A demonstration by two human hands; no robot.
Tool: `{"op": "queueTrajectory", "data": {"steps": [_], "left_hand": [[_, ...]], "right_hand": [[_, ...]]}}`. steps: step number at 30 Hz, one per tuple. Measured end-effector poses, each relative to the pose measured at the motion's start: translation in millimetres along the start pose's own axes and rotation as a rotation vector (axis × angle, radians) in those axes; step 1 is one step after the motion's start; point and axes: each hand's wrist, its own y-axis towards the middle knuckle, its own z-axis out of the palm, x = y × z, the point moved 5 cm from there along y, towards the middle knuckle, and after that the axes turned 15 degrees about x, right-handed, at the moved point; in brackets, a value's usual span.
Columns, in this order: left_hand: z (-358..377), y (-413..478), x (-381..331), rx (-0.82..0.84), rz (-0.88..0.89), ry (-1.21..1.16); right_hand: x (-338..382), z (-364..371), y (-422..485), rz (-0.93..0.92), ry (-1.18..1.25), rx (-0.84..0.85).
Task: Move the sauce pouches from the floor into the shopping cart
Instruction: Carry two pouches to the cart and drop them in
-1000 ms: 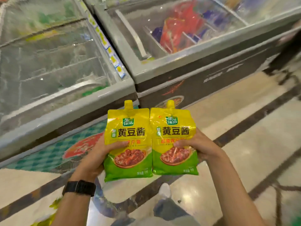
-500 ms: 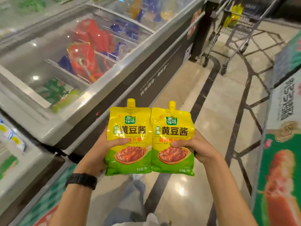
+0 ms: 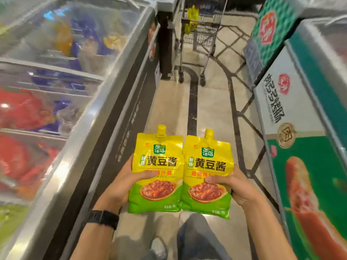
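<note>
A: What was the state of each hand?

B: The left hand (image 3: 120, 186) was closed around the left sauce pouch (image 3: 156, 171), thumb across its front. The right hand (image 3: 238, 188) gripped the right sauce pouch (image 3: 207, 175) the same way. A black watch (image 3: 102, 219) sat on the left wrist.

A: And the pouches' position?

B: Both were held upright, spouts up, edges touching side by side, raised above the floor (image 3: 210, 113) (yellow and green packs, printed bowl of sauce on each front).

A: Where was the shopping cart (image 3: 199, 34)?

B: At the far end of the aisle, well apart from the hands, with yellow packs (image 3: 192, 19) already in its basket. A glass-topped chest freezer (image 3: 90, 102) ran along the left; a printed freezer cabinet (image 3: 304, 143) stood on the right.
</note>
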Motion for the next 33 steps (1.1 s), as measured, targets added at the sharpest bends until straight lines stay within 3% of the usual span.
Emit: {"op": "queueTrajectory", "data": {"steps": [4,17,33], "left_hand": [[6,91,-39,0.060,-0.055,0.059],[32,361,-189,0.039,-0.057,0.144],[33,728,-368,0.316,-0.149,0.192]], "right_hand": [[33,-59,47,-0.026,0.037,-0.051],[205,-244,233,-0.064,0.047,-0.044],[384,-444,440,-0.146,0.083,-0.231]]}}
